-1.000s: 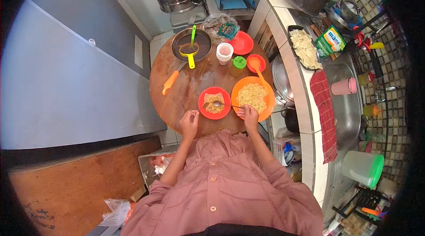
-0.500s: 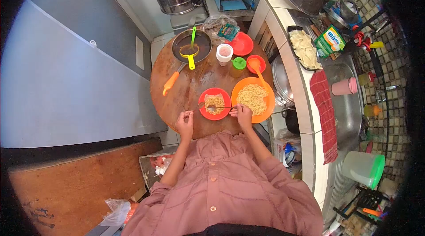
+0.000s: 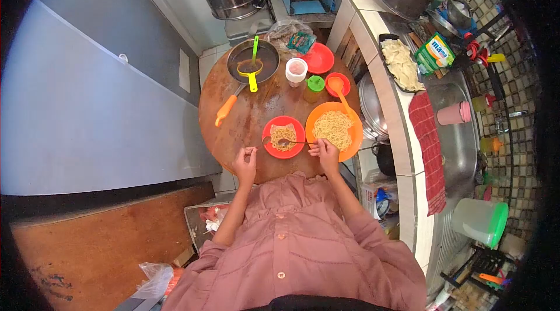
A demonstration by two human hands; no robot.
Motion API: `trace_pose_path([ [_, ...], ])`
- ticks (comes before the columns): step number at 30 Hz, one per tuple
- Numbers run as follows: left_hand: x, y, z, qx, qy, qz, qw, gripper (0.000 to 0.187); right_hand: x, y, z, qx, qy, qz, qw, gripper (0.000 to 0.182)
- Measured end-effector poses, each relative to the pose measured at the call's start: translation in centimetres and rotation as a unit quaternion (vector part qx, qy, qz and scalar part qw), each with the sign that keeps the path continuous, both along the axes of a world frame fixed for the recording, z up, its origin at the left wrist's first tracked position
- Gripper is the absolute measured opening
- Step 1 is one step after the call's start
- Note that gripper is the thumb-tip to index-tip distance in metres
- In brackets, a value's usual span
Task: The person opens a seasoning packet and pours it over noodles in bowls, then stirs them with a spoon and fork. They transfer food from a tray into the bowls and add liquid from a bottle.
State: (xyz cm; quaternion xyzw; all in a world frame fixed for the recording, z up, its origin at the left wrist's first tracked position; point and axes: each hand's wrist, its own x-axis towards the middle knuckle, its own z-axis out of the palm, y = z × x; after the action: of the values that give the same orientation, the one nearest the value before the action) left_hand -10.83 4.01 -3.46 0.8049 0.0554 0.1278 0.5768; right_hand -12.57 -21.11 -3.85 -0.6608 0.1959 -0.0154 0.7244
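Note:
Noodles lie on a pale, squarish sheet on a red plate at the near side of the round table. My left hand pinches a thin metal utensil, apparently a fork, at the plate's left rim. From the right, my right hand grips a spoon by its handle, its bowl resting against the noodles. An orange plate heaped with more noodles stands just beyond my right hand, an orange ladle leaning over its upper edge from a red bowl.
A frying pan with a yellow-green strainer occupies the far left of the table. Nearby are a white cup, a green-lidded jar and another red plate. A tiled counter runs along the right.
My right hand has shifted slightly right, and the spoon's bowl has slid a little right over the noodles. My left hand stays nearly in place.

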Motion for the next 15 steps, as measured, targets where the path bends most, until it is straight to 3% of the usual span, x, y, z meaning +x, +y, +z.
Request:
trace_pose_path([
  [5,0.0,-0.4,-0.3,0.027,0.000,-0.019,0.999,0.017,-1.3,-1.3,-0.4,0.080,0.014,0.002,0.997,0.020],
  [15,0.0,-0.5,0.4,0.042,-0.007,-0.040,0.998,0.018,-0.3,-2.1,-1.5,0.095,0.028,-0.035,0.995,0.015],
])
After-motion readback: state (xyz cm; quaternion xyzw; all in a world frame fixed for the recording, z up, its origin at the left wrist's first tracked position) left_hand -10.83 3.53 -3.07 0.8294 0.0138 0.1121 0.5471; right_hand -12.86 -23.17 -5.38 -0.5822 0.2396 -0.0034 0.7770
